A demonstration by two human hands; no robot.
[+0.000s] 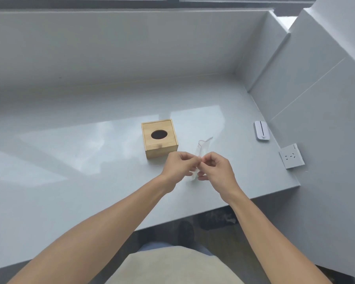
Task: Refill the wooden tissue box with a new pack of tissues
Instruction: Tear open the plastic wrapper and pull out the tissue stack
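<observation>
The wooden tissue box (159, 138) stands upright on the grey counter (90, 160), its lid on and its dark oval slot showing nothing inside. Just in front of it and to its right, my left hand (177, 168) and my right hand (215, 168) meet, fingers pinched together. Between them they hold a thin clear plastic wrapper (201, 147) with a fine red line on it, which stands up from the fingertips. A white bit hangs below the fingers. I cannot tell whether tissues are in the wrapper.
A small white device (261, 131) lies near the counter's right end. A white wall socket (291, 156) sits on the right wall, close to the counter edge. A raised ledge runs along the back under the window.
</observation>
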